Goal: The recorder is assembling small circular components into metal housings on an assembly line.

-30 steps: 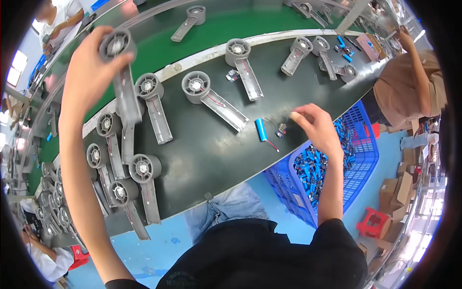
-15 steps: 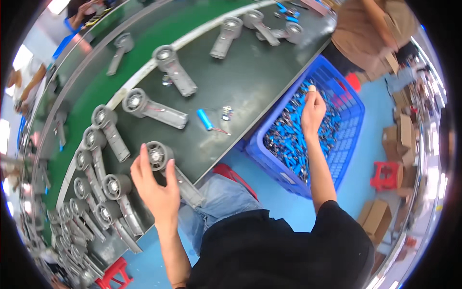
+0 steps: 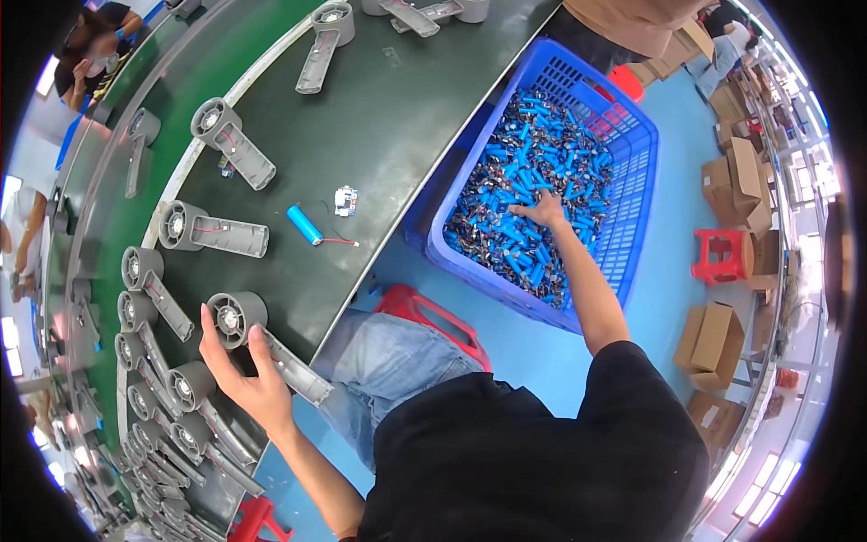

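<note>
Near the table's front edge, a grey handheld-fan half-shell (image 3: 233,318) has a round fan head and an open handle that juts past the edge. My left hand (image 3: 246,384) spans its head, thumb on one side and fingers on the other. Over on the right, my right hand (image 3: 544,211) reaches into a blue plastic basket (image 3: 643,226), fingers apart, among a heap of blue cylindrical batteries (image 3: 519,167) with wires. Its fingertips touch the heap; no battery is visibly gripped. On the table lie a single blue battery (image 3: 305,225) with a red lead and a small circuit board (image 3: 346,201).
Several more grey fan shells (image 3: 217,233) line the table's left side and far end. A green conveyor belt (image 3: 194,77) runs beyond. Below are a red stool (image 3: 433,316) by my legs, another red stool (image 3: 720,256) and cardboard boxes (image 3: 711,348). A person in brown (image 3: 623,23) is beside the basket.
My right hand has lowered from above the basket into the batteries, and its fingers have spread. My left hand stays at the same fan shell. The whole view has shifted.
</note>
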`<control>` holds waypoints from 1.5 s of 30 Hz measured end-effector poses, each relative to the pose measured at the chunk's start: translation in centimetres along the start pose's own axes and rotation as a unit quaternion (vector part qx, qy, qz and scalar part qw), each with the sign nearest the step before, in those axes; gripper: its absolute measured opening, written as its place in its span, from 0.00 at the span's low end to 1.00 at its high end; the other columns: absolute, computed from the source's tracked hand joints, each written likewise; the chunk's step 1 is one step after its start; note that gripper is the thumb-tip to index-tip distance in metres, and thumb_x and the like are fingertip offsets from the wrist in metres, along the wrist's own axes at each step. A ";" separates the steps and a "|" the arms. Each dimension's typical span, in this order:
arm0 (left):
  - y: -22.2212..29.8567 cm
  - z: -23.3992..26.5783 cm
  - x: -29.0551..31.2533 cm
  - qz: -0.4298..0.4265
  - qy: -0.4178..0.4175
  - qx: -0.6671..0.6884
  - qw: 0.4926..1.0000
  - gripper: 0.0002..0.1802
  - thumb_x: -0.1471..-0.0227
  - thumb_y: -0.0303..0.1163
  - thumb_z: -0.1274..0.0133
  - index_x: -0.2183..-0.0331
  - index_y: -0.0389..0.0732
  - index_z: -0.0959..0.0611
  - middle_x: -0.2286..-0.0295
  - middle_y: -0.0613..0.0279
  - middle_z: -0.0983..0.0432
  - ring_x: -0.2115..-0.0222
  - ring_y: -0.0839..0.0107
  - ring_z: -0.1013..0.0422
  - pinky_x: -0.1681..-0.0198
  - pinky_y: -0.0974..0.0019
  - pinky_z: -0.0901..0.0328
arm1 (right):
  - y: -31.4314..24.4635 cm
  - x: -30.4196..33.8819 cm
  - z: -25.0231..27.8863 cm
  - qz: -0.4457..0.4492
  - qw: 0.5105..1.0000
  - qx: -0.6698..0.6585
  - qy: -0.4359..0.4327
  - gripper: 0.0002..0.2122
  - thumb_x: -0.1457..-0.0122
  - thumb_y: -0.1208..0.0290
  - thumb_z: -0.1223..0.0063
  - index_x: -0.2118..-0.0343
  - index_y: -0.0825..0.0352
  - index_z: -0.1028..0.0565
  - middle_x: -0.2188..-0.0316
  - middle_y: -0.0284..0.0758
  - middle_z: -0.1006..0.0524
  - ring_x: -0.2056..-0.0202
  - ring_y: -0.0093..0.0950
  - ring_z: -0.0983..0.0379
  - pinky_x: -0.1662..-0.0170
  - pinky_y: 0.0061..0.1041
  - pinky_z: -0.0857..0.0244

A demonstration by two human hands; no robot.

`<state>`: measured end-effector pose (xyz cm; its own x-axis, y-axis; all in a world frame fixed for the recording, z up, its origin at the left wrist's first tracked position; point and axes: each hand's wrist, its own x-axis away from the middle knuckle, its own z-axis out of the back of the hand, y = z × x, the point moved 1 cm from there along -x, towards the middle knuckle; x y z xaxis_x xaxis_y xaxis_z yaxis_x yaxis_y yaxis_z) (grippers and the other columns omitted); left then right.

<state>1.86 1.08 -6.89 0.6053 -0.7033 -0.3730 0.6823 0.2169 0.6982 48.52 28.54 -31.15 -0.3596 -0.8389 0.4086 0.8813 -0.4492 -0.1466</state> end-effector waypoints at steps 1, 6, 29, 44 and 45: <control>-0.1 0.0 0.1 -0.001 -0.002 0.002 1.000 0.31 0.45 0.25 0.44 0.40 0.38 0.30 0.54 0.55 0.30 0.56 0.65 0.31 0.50 0.64 0.38 | 0.7 -0.6 -0.1 0.048 0.999 0.011 -0.005 0.55 0.68 0.30 0.33 0.39 0.65 0.36 0.40 0.54 0.36 0.43 0.50 0.34 0.42 0.42 0.37; -0.4 0.1 0.0 -0.009 0.001 0.043 0.999 0.31 0.45 0.25 0.44 0.40 0.38 0.30 0.55 0.56 0.30 0.57 0.66 0.31 0.51 0.65 0.37 | 3.6 -0.8 0.9 0.079 0.992 -0.102 0.016 0.39 0.62 0.44 0.32 0.50 0.68 0.24 0.54 0.49 0.22 0.51 0.46 0.25 0.48 0.39 0.31; -0.8 0.5 -0.1 -0.004 -0.008 0.072 0.997 0.34 0.50 0.29 0.38 0.41 0.42 0.28 0.54 0.51 0.29 0.53 0.57 0.32 0.48 0.59 0.38 | -28.6 20.7 23.8 0.488 0.800 -0.305 -0.169 0.13 0.44 0.65 0.40 0.59 0.63 0.26 0.73 0.27 0.26 0.76 0.16 0.30 0.76 0.17 0.35; -0.4 1.0 -0.2 -0.002 0.003 0.069 0.998 0.33 0.50 0.28 0.39 0.42 0.42 0.28 0.54 0.54 0.29 0.54 0.60 0.31 0.49 0.61 0.37 | -34.0 22.0 24.2 0.585 0.796 -0.093 0.122 0.17 0.44 0.54 0.38 0.68 0.67 0.19 0.81 0.32 0.32 0.73 0.26 0.30 0.66 0.28 0.35; -0.4 1.0 -0.2 -0.001 0.000 0.071 0.997 0.33 0.50 0.28 0.39 0.41 0.42 0.28 0.54 0.54 0.29 0.54 0.60 0.31 0.48 0.61 0.37 | -34.0 22.2 24.3 0.622 0.761 -0.125 0.133 0.17 0.38 0.55 0.43 0.66 0.68 0.21 0.85 0.25 0.39 0.79 0.21 0.40 0.71 0.26 0.39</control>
<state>1.05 0.41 -6.47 0.6039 -0.7039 -0.3740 0.6183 0.1176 0.7771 18.01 32.63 4.78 0.6272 -0.6805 -0.3788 0.5169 0.7275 -0.4512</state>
